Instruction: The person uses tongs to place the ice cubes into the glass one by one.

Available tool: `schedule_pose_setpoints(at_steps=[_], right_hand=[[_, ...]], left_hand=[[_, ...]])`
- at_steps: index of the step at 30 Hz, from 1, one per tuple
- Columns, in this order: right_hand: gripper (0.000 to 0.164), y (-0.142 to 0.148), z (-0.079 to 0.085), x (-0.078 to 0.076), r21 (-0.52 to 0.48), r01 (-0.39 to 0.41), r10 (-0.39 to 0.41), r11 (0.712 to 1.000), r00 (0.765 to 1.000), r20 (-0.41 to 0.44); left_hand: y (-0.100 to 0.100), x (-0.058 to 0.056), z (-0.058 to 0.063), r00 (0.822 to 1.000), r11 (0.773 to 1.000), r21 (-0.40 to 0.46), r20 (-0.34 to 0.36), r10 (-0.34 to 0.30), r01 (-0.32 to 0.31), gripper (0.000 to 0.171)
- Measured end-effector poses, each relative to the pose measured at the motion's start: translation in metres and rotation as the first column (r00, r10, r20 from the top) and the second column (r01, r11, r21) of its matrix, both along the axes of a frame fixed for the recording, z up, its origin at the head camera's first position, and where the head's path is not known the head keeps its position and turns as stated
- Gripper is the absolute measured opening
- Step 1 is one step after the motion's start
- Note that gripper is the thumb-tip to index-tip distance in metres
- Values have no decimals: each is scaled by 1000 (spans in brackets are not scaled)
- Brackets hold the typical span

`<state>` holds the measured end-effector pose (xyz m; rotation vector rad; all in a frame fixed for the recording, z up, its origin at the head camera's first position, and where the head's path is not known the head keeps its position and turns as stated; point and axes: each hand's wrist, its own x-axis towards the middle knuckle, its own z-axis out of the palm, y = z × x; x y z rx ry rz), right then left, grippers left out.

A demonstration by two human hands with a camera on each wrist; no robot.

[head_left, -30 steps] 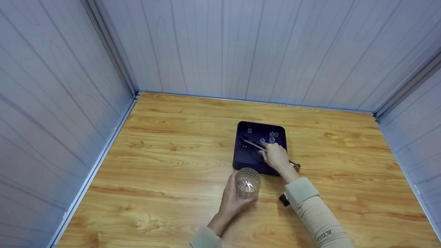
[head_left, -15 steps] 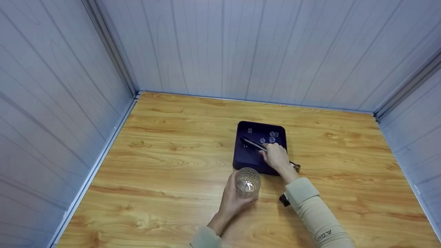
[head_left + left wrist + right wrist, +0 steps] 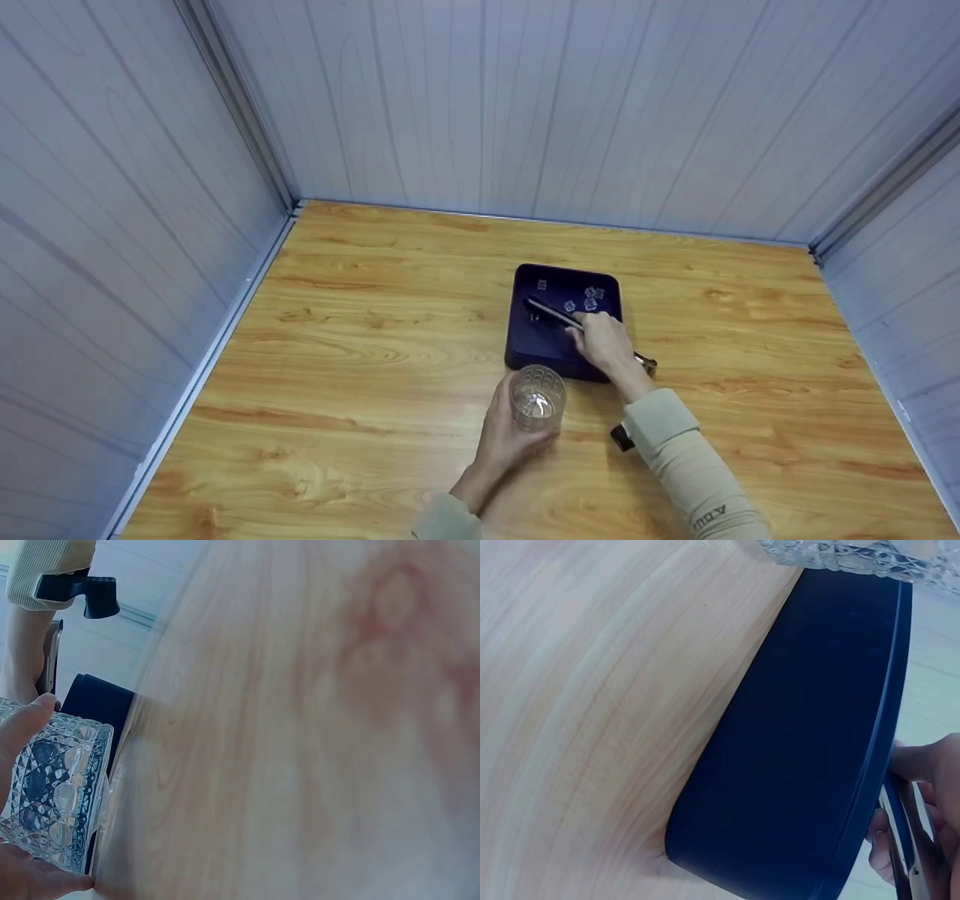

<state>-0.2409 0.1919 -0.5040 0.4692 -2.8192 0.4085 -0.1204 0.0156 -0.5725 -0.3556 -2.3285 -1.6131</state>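
Observation:
My left hand (image 3: pixel 504 435) curls round a patterned clear glass (image 3: pixel 538 397), which stands just in front of a dark blue tray (image 3: pixel 536 346). In the left wrist view, the thumb lies along one side of the cut glass (image 3: pixel 56 784) and fingers along the other. My right hand (image 3: pixel 604 343) grips metal tongs (image 3: pixel 559 313) over the tray, their tips down at a small clear piece (image 3: pixel 534 318) near its left side. The tongs' bent end (image 3: pixel 646 364) sticks out behind the wrist. Several clear cubes (image 3: pixel 591 303) lie toward the tray's right, with another cube (image 3: pixel 542 284) at the back left.
Wood-grain tabletop (image 3: pixel 360 360) surrounds the tray. Pale panel walls (image 3: pixel 480 112) rise at the back and both sides. A black camera mount (image 3: pixel 622 437) shows beneath the right sleeve.
The tongs' arms have drawn together at their tips over the small clear piece. The left hand and the glass keep their place.

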Motion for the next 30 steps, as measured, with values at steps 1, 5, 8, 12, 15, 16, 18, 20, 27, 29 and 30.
schedule_pose_setpoints(at_steps=[1,5,8,12,15,16,18,20,27,29,30], right_hand=[[10,0,1,0,-5,-3,3,1000,1000,1],[12,3,3,3,-13,-16,16,1000,1000,-5],[15,5,4,5,-13,-25,25,1000,999,-21],[14,7,6,9,-23,-44,42,999,998,-48],[13,9,7,13,-44,-63,61,997,996,-62],[13,10,8,14,-49,-69,66,996,996,-64],[15,11,9,17,-62,-79,75,995,995,-66],[17,12,11,19,-62,-83,79,995,995,-69],[23,14,21,32,-79,-104,95,992,990,-103],[24,14,25,36,-97,-114,103,989,989,-109],[25,14,27,38,-106,-118,106,987,988,-110]], left_hand=[[0,0,0,1000,1000,3,3,-2,2,99],[0,0,0,1000,1000,4,9,-5,5,100],[0,0,0,1000,1000,1,16,-10,10,100],[-1,1,0,999,1000,-15,33,-11,11,100],[-1,1,0,999,1000,-27,36,-6,7,100],[-1,1,0,999,1000,-28,32,-4,5,100],[-1,1,0,1000,1000,-29,23,-1,2,100],[-1,1,0,1000,1000,-24,16,-2,2,99],[-1,1,1,1000,1000,-6,8,-9,9,99],[0,1,1,1000,1000,-5,7,-9,9,99],[0,0,1,1000,1000,-4,8,-9,9,99]])
